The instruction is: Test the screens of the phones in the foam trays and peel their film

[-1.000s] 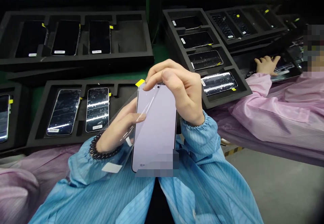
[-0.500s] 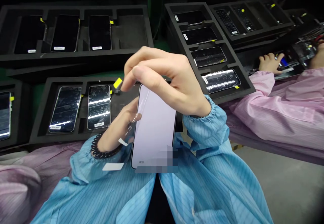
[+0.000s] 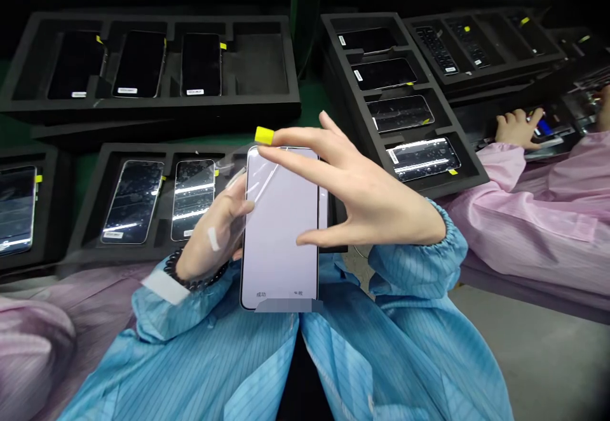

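Observation:
A smartphone (image 3: pixel 281 230) with a lit pale screen is upright in front of my chest, two short lines of characters near its bottom. My left hand (image 3: pixel 212 233) grips its left edge, thumb at the rim. Clear protective film with a yellow tab (image 3: pixel 264 135) and white labels, one label (image 3: pixel 164 287) over my left wrist, spreads left from the phone's upper corner. My right hand (image 3: pixel 362 192) lies across the screen with fingers stretched and thumb apart. Its fingertips touch or nearly touch the tab; whether the film is caught between two fingers, I cannot tell.
Black trays with phones stand ahead: one back left (image 3: pixel 260 100), one nearer left (image 3: pixel 128 256), one right of centre (image 3: pixel 414 75), another far right (image 3: pixel 505 68). At right, a co-worker's hand (image 3: pixel 517 129) in a pink sleeve touches a device. Pink clothing shows at lower left.
My right hand has opened from a curled pinch, its thumb now apart. The yellow tab has moved right to the phone's top left corner. The phone has shifted slightly up and left.

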`<control>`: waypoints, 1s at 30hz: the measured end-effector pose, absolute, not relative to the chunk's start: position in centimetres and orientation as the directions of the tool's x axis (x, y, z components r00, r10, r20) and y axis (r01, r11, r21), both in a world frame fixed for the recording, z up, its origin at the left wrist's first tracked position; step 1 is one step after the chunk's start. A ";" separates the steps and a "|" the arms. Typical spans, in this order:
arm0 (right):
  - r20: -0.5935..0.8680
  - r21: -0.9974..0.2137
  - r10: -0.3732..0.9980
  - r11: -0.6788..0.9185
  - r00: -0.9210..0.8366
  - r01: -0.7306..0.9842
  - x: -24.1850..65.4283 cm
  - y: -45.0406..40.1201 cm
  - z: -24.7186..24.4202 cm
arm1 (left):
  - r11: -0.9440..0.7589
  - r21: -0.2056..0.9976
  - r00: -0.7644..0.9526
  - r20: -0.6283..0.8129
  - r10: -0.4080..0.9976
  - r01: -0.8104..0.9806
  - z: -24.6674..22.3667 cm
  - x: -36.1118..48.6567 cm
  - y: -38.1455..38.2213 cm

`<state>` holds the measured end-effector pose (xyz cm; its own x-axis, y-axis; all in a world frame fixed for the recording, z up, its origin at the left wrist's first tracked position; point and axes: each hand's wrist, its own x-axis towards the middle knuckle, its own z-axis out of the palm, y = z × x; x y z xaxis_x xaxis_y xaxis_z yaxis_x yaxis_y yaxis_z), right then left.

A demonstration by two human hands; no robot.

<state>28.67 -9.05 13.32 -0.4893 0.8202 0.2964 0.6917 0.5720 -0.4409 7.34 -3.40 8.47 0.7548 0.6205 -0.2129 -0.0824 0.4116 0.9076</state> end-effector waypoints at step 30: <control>0.270 -0.447 0.826 0.563 -0.495 0.695 28.2 -8.7 12.3 | 0.505 0.857 0.761 -0.257 0.595 -0.105 7.3 6.9 -3.4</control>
